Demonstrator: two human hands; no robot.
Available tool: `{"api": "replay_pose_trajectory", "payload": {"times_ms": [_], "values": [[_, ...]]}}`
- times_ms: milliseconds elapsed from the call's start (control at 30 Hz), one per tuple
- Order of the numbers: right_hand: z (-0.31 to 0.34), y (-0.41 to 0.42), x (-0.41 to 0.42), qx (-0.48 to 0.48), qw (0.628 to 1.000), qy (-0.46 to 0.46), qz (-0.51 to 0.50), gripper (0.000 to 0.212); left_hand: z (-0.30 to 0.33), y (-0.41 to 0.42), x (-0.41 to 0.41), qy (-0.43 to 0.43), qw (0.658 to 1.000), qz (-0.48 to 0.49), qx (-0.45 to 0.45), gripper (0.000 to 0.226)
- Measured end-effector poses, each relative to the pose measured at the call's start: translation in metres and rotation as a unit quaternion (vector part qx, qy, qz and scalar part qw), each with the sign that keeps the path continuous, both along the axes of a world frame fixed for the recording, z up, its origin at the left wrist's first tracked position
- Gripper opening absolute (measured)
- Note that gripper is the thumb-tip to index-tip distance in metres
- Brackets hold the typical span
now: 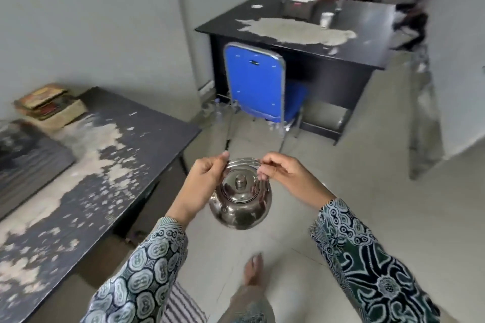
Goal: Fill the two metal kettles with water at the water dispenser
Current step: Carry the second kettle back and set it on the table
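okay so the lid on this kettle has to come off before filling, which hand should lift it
Probably the right. Both hands grip the kettle by its handle, but the right hand has fingers curled down just beside the lid knob. The left hand sits at the handle's far end and could carry the kettle alone.

I see a shiny silver kettle (pixel 240 202) mirroring dark shapes on its belly. My sleeves (pixel 147 270) carry a batik print, white and grey rings on dark blue, with green patches on the right one. The near table (pixel 105 155) is black, flaking to pale beige blotches, and so is the far table (pixel 301 29). The chair (pixel 254 81) is bright blue with a chrome frame. The floor (pixel 367 191) is pale cream tile.
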State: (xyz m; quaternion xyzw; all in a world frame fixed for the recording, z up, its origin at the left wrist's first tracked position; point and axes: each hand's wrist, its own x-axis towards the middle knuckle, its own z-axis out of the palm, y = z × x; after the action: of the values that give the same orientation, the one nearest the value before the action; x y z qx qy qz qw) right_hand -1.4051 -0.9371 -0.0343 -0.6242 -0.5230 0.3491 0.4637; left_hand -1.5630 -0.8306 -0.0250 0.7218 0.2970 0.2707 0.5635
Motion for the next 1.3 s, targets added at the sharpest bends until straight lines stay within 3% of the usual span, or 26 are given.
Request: {"api": "replay_pose_trajectory", "payload": {"times_ms": [233,433,833,967,1167,1300], "values": [[-0.002,-0.019,0.108,0.003,0.988,-0.004,-0.155,0.015,-0.008,0.02,0.146,0.028,0.992,-0.124,-0.009,0.044],[0.013,-0.005,0.206,0.031,0.977,0.019,-0.211,0.008,-0.006,0.047,0.265,0.023,0.978,-0.199,-0.05,0.043],[0.03,0.079,0.386,-0.012,0.963,0.004,-0.27,0.025,0.005,0.121,0.475,0.02,0.958,-0.28,-0.063,0.043],[0.031,0.097,0.452,-0.039,0.969,-0.007,-0.245,0.02,0.001,0.138,0.543,0.026,0.958,-0.277,-0.075,0.042],[0.035,0.114,0.573,-0.08,0.983,0.08,-0.143,0.016,-0.003,0.161,0.652,0.047,0.961,-0.267,-0.049,0.044],[0.045,0.123,0.67,-0.109,0.988,0.087,-0.06,0.018,0.004,0.168,0.737,0.039,0.968,-0.248,-0.018,0.045]]}}
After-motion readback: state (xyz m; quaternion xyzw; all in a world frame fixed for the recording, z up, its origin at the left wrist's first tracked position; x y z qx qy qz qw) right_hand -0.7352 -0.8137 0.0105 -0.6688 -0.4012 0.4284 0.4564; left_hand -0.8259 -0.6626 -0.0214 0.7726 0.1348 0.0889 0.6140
